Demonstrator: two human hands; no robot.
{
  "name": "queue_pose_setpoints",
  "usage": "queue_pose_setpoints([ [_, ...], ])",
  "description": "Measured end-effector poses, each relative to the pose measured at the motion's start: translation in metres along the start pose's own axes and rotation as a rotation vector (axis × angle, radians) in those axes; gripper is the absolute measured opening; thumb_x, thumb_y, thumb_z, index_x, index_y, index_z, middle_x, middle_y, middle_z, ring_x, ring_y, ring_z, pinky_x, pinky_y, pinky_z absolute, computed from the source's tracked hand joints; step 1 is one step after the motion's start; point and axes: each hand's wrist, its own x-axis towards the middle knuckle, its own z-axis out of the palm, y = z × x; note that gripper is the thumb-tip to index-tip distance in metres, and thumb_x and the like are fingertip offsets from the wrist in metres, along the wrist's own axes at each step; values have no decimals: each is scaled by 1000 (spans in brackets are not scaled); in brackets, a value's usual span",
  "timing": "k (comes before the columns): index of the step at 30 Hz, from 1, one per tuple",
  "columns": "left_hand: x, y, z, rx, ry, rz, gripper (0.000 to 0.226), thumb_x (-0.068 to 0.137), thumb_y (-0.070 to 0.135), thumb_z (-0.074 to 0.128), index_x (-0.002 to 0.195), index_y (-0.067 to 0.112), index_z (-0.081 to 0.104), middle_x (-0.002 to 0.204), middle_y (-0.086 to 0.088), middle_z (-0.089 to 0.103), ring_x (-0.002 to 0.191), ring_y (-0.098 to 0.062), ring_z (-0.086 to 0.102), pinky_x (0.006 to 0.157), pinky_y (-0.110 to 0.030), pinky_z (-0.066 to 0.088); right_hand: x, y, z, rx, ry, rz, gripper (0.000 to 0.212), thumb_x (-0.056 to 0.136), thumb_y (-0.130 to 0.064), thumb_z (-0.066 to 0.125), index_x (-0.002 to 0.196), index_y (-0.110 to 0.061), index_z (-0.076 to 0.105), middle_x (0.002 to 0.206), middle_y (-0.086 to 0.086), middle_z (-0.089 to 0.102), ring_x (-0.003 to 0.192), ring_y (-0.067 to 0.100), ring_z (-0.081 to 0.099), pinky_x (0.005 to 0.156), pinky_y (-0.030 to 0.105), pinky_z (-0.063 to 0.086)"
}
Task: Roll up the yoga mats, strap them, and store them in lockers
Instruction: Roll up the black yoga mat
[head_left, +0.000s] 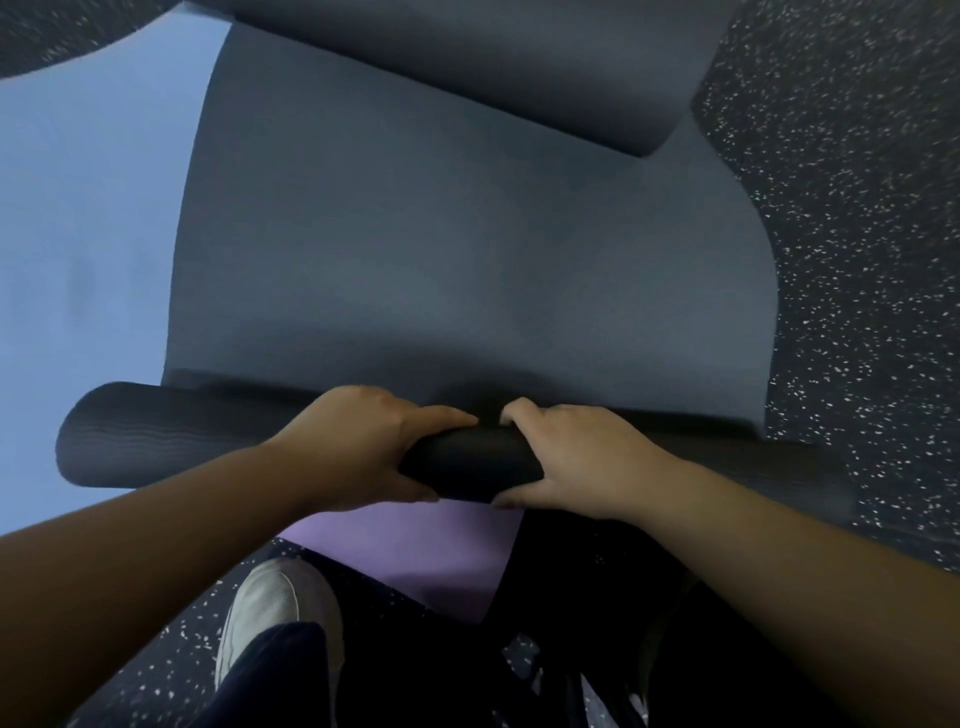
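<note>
A dark grey yoga mat (457, 260) lies on the floor ahead of me, its far end curled up in a fold. Its near end is wound into a roll (156, 436) that runs left to right across the view. My left hand (363, 447) grips the roll near its middle, fingers over the top and thumb underneath. My right hand (566, 457) grips the roll just to the right, a short gap from the left one.
A light blue mat (88, 234) lies flat to the left, partly under the grey one. A purple mat (415, 551) shows beneath the roll near my legs. My white shoe (275, 613) stands on the dark speckled floor (857, 208).
</note>
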Motion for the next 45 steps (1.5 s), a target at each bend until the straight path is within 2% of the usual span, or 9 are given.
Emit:
queue_pose_setpoints([
  [6, -7, -3, 19, 117, 34, -31, 80, 73, 72, 38, 142, 32, 34, 115, 3, 62, 92, -18, 62, 73, -32, 51, 8, 2, 4, 17, -84, 51, 68, 78, -68, 58, 122, -20, 42, 110, -1, 59, 99, 20, 56, 71, 32, 40],
  [15, -8, 8, 26, 124, 164, 82, 53, 83, 50, 44, 130, 25, 43, 123, -6, 57, 104, -25, 58, 82, -38, 49, 5, 1, 14, -33, 0, 95, 69, 83, -70, 47, 133, -23, 42, 127, -2, 54, 116, 19, 48, 91, 34, 41],
  [24, 14, 12, 10, 115, -46, -82, 66, 85, 55, 34, 133, 14, 54, 128, -8, 59, 115, -29, 59, 91, -50, 48, 9, 4, 7, -46, 165, 191, 61, 90, -64, 36, 138, -27, 41, 137, -5, 45, 127, 18, 39, 101, 35, 33],
  [28, 22, 12, 7, 130, -152, -172, 83, 81, 63, -3, 153, 24, 12, 159, 5, 18, 147, -16, 14, 115, -49, 13, 12, 4, 5, -44, 255, 198, 53, 93, -52, 46, 135, -20, 46, 136, -1, 48, 125, 22, 43, 99, 37, 34],
  [30, 26, 10, 6, 170, -216, -203, 76, 86, 63, -2, 153, 27, -5, 161, 10, -1, 148, -12, -5, 117, -46, 1, 12, 6, 7, -36, 319, 162, 46, 91, -41, 57, 128, -14, 55, 128, 4, 55, 118, 26, 51, 94, 40, 40],
  [35, 34, 8, 2, 214, -259, -221, 66, 97, 56, 13, 151, 28, -12, 161, 10, -8, 147, -12, -12, 118, -48, -3, 5, 9, 13, -29, 351, 143, 48, 80, -45, 57, 113, -11, 63, 114, 5, 63, 104, 27, 61, 84, 39, 48],
  [39, 38, 6, -4, 402, -237, -204, 72, 86, 57, -4, 151, 27, -15, 161, 3, -9, 147, -19, -14, 115, -55, -2, 5, 11, 22, -143, 196, 181, 88, 63, -58, 75, 130, -5, 53, 129, 11, 57, 116, 31, 55, 94, 46, 44],
  [42, 42, 1, -3, 432, -131, -191, 69, 89, 54, -1, 153, 29, -2, 162, -5, 1, 148, -23, -4, 115, -59, 4, 6, 13, 19, -178, 202, 210, 97, 57, -56, 81, 134, -4, 50, 128, 14, 54, 114, 34, 54, 92, 46, 45],
  [45, 42, -1, 1, 401, 71, -90, 56, 96, 44, 23, 143, 22, 43, 147, -10, 44, 138, -28, 39, 106, -62, 28, 7, 15, 11, -184, 237, 216, 93, 65, -55, 77, 139, -7, 46, 123, 12, 51, 112, 32, 49, 90, 43, 41],
])
